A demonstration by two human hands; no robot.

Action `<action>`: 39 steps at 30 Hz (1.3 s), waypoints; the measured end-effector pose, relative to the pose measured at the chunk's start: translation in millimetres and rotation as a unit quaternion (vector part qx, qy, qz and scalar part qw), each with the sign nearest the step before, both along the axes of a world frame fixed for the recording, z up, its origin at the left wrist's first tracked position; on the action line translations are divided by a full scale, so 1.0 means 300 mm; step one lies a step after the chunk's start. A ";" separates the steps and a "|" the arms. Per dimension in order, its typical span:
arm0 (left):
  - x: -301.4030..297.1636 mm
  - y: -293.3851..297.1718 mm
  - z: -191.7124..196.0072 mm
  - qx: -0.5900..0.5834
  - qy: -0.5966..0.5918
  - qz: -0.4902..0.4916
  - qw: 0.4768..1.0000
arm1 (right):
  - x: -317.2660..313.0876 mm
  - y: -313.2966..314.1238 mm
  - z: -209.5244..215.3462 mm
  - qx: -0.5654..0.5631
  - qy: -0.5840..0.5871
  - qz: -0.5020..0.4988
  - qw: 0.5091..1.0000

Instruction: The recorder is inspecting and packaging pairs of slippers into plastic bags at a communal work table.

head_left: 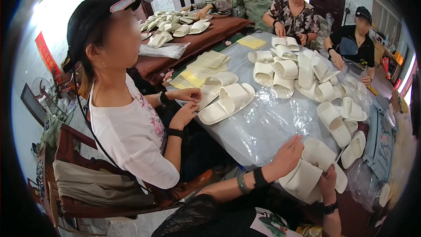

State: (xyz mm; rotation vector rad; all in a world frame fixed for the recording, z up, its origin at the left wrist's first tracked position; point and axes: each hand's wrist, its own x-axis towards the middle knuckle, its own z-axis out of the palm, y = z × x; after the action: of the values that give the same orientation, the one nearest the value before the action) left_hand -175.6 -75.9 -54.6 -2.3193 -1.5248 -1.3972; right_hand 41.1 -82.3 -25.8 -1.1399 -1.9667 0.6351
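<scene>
1. Two hands share one pair of white slippers [307, 173] at the near edge of the counter [263, 136]: our left hand [287, 154] lies open, fingers spread, flat on top to steady it.
2. Our right hand [328, 183] is clamped around the pair from below.
3. We see clear plastic bags [258, 123] spread under loose slippers [335, 123], likely kept within reach.
4. A neighbour in a white shirt [127, 136] fingers another pair [228, 101].

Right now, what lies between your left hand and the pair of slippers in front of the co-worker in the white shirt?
In the head view, only crinkled clear plastic sheeting on the table lies between the left hand and that pair of white slippers.
</scene>
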 end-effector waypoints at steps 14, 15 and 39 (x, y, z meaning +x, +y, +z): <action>0.034 0.009 0.001 -0.169 -0.012 -0.255 0.952 | 0.048 0.006 -0.063 -0.062 0.047 -0.039 0.996; 0.038 0.010 -0.019 -0.147 -0.007 -0.215 0.965 | 0.054 0.018 -0.057 -0.019 0.022 -0.019 0.999; -0.092 -0.065 -0.098 -0.089 0.070 0.046 0.992 | -0.086 0.191 -0.176 0.028 -0.079 -0.180 0.980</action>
State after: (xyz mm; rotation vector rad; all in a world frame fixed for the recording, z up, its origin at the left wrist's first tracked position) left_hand -203.3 -95.5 -84.0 -2.3518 -1.7541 -1.0935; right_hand 15.5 -25.0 -78.6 -1.5025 -1.8272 0.3030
